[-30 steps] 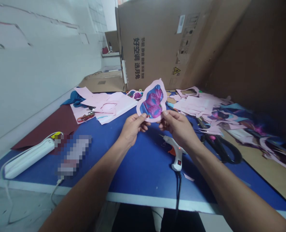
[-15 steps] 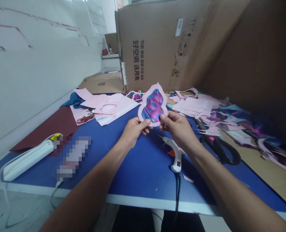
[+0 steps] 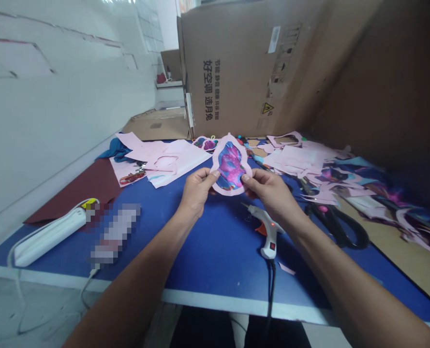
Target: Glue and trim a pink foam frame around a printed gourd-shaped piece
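Head view: left hand (image 3: 196, 193) and right hand (image 3: 269, 194) pinch a pink-bordered purple cutout (image 3: 231, 165), seemingly card, between them; a white glue gun (image 3: 267, 232) lies just below the right.

1. The only view comes from a camera worn on the person's head, looking out over both forearms.
2. It faces forward and down, across a flat blue worktop (image 3: 215, 261) toward a tall brown cardboard box (image 3: 236, 72), with a white painted wall (image 3: 55, 96) running up the left of the frame.
3. It sits close to the work: the left hand (image 3: 197, 193) and right hand (image 3: 271, 195) hold a pink-edged paper cut-out (image 3: 231, 166) near the frame's centre.
4. The worktop's near edge slants downward to the right.
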Tool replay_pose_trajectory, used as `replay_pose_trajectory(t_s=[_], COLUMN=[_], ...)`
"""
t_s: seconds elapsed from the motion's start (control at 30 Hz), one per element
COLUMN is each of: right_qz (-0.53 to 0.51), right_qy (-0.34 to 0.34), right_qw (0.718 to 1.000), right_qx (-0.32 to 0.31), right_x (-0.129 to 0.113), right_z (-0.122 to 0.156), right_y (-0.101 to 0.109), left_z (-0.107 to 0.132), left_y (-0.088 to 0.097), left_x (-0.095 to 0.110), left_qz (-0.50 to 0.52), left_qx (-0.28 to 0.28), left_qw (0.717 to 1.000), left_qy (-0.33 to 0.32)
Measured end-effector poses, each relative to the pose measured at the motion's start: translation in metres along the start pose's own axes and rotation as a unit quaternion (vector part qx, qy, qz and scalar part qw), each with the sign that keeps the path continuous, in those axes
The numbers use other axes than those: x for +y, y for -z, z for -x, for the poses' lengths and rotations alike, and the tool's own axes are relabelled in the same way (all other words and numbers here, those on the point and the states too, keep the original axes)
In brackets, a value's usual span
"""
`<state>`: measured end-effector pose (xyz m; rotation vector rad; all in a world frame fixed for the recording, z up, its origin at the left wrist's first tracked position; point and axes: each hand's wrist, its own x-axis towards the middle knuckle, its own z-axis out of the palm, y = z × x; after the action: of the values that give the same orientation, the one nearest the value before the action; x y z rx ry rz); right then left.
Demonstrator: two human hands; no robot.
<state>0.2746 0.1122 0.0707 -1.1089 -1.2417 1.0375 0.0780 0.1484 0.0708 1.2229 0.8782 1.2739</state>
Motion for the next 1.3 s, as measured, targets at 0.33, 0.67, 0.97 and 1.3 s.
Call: replay_pose_trajectory(t_s=[0.33,0.67,0.97,1.3], right_qz=[0.010,-0.029,0.001,-0.027], right_qy=[-0.014,0.045,0.006,0.021], right_qw=[1.000,0.996,1.000,0.999], right_qx=[-0.012,0.070,-0.014,0.007], right_x=[-0.003,-0.004,-0.004,-0.004], right_z=[0.001,-0.002,0.002,-0.006], right_y=[0.001,0.003,-0.004,0.010], left_z=[-0.002,-0.006,-0.005,-0.011], left_y=[0.004,0.007,0.003,0.017], left_x=[0.004,-0.002,0.000,0.016], left_qz=[0.027,-0.014,0.068,0.088], left_qx=[0.020,-0.010,0.009,0.013], left_qw=[0.999,0.999,0.997,0.996], left_qy=[0.009,0.038,0.046,0.019])
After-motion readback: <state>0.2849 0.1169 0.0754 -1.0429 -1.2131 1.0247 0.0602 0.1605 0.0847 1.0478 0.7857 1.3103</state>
